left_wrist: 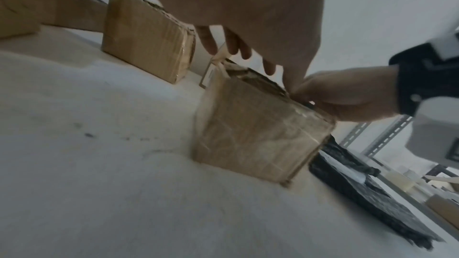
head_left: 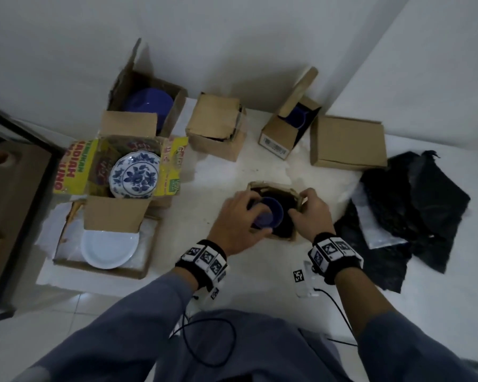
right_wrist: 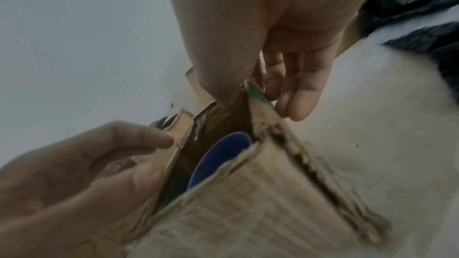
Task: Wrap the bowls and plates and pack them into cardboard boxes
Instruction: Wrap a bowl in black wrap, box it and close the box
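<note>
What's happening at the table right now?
A person is packing dishes. The left hand holds a blue bowl in the mouth of a small cardboard box, while the right hand grips the box's rim. Other boxes already hold a patterned plate and a white plate. Black wrapping sheets lie to the right.

Both arms wear grey-blue long sleeves, pushed up short of the wrists. Each wrist carries a black band: the left band and the right band both bear white blocks printed with black square marker patterns. A thin black cable trails from the right band toward the body; another cable loops over what looks like grey clothing.
</note>
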Tool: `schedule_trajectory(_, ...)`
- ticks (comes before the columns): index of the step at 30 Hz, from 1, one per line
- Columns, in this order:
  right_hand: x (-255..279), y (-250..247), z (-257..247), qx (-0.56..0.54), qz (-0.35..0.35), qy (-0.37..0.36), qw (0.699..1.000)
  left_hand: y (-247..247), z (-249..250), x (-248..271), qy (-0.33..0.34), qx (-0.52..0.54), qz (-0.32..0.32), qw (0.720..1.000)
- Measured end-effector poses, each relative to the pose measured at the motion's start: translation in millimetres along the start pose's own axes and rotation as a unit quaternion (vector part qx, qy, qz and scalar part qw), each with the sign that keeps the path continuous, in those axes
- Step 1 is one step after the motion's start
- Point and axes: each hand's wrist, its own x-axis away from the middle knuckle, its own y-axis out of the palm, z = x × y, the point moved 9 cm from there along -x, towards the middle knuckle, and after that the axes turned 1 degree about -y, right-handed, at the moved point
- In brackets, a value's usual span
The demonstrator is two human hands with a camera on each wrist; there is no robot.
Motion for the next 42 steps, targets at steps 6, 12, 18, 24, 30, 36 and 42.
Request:
schedule_trajectory(6,-2.9,-34.6,22.6,0.010,0.067,0.011,0.998,29.2,-28.1,-9.4,-0.139,0.189,-0.135,0.963)
schedule_trajectory(12,-15.4,-53.7,30.4,0.018,0.072,-0.047,0.996,42.2,-7.6,-27.2,-0.182,0.252,-0.114,0.944)
schedule_trajectory(18,-17.8,-73.5,58.8,-0.059,0.010,-0.068,0.996,43.8,45.2,-63.7,-0.002,-0.011,-0.111,0.994)
schedule_trajectory(24,-21.9,-132.9,154.4,-0.050,0.076,0.017,0.996,59.8,53.4,-83.8,-0.070,-0.119,-0.114,0.984)
schedule_trajectory(30,-39.2,-190.9,218.2,0.058,0.163,0.036,0.984,70.0,69.9,-73.4,-0.318,-0.153,-0.055,0.934)
schedule_trajectory(36,-71.6,-163.7,234.8,0.204,0.004,-0.002,0.979,90.7,71.0,-66.0,-0.423,0.011,-0.034,0.905)
schedule_trajectory(42,-60.4,-179.8,208.0,0.173,0.088,-0.103,0.976,60.0,88.3,-67.3,-0.367,-0.037,0.077,0.926)
